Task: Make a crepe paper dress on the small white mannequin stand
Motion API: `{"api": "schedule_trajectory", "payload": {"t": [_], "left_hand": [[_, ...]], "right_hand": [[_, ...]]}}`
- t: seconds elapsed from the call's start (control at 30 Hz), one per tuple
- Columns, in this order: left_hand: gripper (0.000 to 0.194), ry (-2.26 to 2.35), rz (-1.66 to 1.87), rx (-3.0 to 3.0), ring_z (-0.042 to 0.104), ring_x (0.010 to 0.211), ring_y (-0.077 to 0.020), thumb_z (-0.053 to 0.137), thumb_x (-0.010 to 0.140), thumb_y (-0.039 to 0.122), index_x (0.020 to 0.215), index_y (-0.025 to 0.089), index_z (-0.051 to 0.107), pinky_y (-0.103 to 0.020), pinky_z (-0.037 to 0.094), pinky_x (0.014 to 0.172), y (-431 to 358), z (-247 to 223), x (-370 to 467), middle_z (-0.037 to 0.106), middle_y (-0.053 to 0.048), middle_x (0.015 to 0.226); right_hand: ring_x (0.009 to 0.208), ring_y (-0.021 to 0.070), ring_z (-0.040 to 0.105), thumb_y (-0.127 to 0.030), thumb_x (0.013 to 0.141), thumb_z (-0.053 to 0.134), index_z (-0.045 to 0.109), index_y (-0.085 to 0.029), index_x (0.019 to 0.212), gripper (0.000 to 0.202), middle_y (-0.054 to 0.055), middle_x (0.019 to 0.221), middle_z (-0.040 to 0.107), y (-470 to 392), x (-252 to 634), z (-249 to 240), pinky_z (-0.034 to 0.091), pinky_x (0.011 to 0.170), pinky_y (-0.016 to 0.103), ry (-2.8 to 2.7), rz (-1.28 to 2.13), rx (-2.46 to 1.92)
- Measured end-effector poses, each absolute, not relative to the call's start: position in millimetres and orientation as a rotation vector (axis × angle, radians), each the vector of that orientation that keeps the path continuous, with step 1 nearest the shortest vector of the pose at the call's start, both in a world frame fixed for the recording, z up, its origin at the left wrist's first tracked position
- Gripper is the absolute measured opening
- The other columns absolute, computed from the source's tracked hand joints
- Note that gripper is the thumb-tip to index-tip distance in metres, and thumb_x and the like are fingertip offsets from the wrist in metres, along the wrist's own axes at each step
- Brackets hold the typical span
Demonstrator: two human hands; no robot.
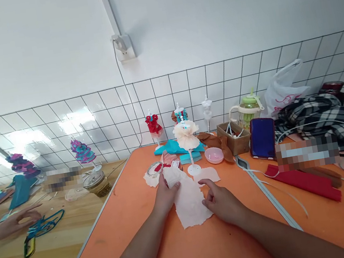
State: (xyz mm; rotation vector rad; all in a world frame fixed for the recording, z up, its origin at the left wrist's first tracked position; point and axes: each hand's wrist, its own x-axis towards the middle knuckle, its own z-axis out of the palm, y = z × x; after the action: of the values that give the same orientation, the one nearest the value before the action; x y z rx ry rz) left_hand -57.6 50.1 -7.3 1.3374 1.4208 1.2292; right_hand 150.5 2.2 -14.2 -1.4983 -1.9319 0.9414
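My left hand (167, 195) pinches a thin, wrinkled white sheet of crepe-like paper (190, 207) near its upper left edge, thumb on top and the other fingers partly hidden. At the sheet's right edge is my right hand (220, 200), its thumb and forefinger apart with nothing between them. Whether its thumb touches the paper I cannot tell. Just beyond the sheet stands a small white mannequin (194, 170) in a cream ruffled dress (186, 135). A smaller white piece of paper (211, 174) lies by its base.
Behind stand mannequins in a red dress (154, 125) and bare white (207, 107). A pink bowl (214, 156), wooden box (238, 142), phone (262, 138), scissors (242, 164) and red paper (303, 184) lie rightward. On the left, another person's hand (22, 218) is near blue cord (46, 225).
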Motion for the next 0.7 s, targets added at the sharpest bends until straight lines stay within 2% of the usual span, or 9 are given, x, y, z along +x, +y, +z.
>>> {"api": "schedule_trajectory", "payload": {"t": [0.07, 0.1, 0.2, 0.23, 0.27, 0.33, 0.5, 0.6, 0.7], "left_hand": [[0.084, 1.744, 1.291, 1.537, 0.044, 0.123, -0.0319, 0.072, 0.067, 0.029, 0.139, 0.021, 0.029, -0.049, 0.036, 0.100, 50, -4, -57, 0.046, -0.016, 0.134], [0.079, 1.859, 1.302, 1.661, 0.041, 0.125, -0.0322, 0.071, 0.067, 0.029, 0.136, 0.022, 0.033, -0.050, 0.032, 0.102, 49, -1, -57, 0.045, -0.014, 0.134], [0.037, 1.747, 1.067, 2.034, 0.048, 0.116, -0.0283, 0.061, 0.076, 0.035, 0.111, 0.024, 0.057, -0.044, 0.037, 0.098, 42, 3, -54, 0.057, -0.007, 0.120], [0.029, 1.633, 0.911, 2.115, 0.052, 0.111, -0.0272, 0.058, 0.078, 0.040, 0.103, 0.025, 0.061, -0.042, 0.040, 0.095, 38, 2, -52, 0.060, -0.006, 0.114], [0.029, 1.533, 0.758, 2.172, 0.054, 0.108, -0.0270, 0.058, 0.078, 0.045, 0.100, 0.025, 0.064, -0.040, 0.042, 0.092, 34, 2, -50, 0.062, -0.006, 0.110], [0.041, 1.412, 0.516, 2.270, 0.053, 0.110, -0.0288, 0.061, 0.074, 0.054, 0.105, 0.027, 0.065, -0.040, 0.042, 0.093, 26, -1, -46, 0.060, -0.006, 0.116], [0.070, 1.382, 0.197, 2.396, 0.034, 0.132, -0.0303, 0.060, 0.070, 0.062, 0.130, 0.028, 0.049, -0.048, 0.025, 0.108, 18, -2, -41, 0.040, -0.008, 0.143], [0.072, 1.386, 0.113, 2.397, 0.028, 0.135, -0.0310, 0.062, 0.069, 0.061, 0.132, 0.030, 0.046, -0.053, 0.016, 0.111, 18, 4, -44, 0.038, -0.007, 0.145], [0.069, 1.356, 0.053, 2.372, 0.028, 0.134, -0.0314, 0.068, 0.064, 0.057, 0.126, 0.034, 0.048, -0.057, 0.009, 0.110, 19, 11, -49, 0.041, -0.004, 0.141]], "right_hand": [[0.067, 0.0149, 0.058, -0.020, 0.079, 0.051, 0.043, -0.028, 0.122, 0.044, -0.005, 0.068, 0.061, 3, 153, -13, 0.034, 0.058, 0.023, -1.983, 0.912, -1.568], [0.067, 0.0150, 0.058, -0.019, 0.079, 0.051, 0.045, -0.027, 0.119, 0.041, -0.005, 0.068, 0.061, 4, 155, -12, 0.032, 0.056, 0.023, -2.004, 0.904, -1.604], [0.068, 0.0152, 0.057, -0.020, 0.079, 0.052, 0.048, -0.027, 0.112, 0.035, -0.004, 0.070, 0.062, 5, 159, -10, 0.028, 0.054, 0.023, -2.043, 0.866, -1.675], [0.068, 0.0151, 0.057, -0.020, 0.079, 0.053, 0.048, -0.027, 0.111, 0.033, -0.004, 0.071, 0.062, 6, 160, -9, 0.028, 0.054, 0.023, -2.046, 0.847, -1.686], [0.069, 0.0150, 0.057, -0.021, 0.079, 0.053, 0.049, -0.026, 0.110, 0.032, -0.004, 0.071, 0.062, 7, 160, -9, 0.027, 0.054, 0.023, -2.048, 0.827, -1.692], [0.069, 0.0144, 0.057, -0.021, 0.080, 0.053, 0.050, -0.026, 0.106, 0.027, -0.004, 0.072, 0.062, 8, 161, -10, 0.026, 0.055, 0.023, -2.061, 0.800, -1.703], [0.073, 0.0134, 0.056, -0.027, 0.077, 0.058, 0.055, -0.025, 0.094, 0.018, -0.002, 0.084, 0.064, 10, 165, -6, 0.025, 0.055, 0.023, -2.114, 0.674, -1.750], [0.074, 0.0138, 0.056, -0.032, 0.080, 0.054, 0.058, -0.025, 0.091, 0.014, -0.001, 0.088, 0.065, 16, 175, 3, 0.026, 0.055, 0.024, -2.087, 0.540, -1.782], [0.073, 0.0142, 0.057, -0.033, 0.083, 0.050, 0.061, -0.025, 0.088, 0.015, 0.000, 0.084, 0.066, 28, 202, 13, 0.027, 0.054, 0.024, -2.022, 0.439, -1.892]]}}
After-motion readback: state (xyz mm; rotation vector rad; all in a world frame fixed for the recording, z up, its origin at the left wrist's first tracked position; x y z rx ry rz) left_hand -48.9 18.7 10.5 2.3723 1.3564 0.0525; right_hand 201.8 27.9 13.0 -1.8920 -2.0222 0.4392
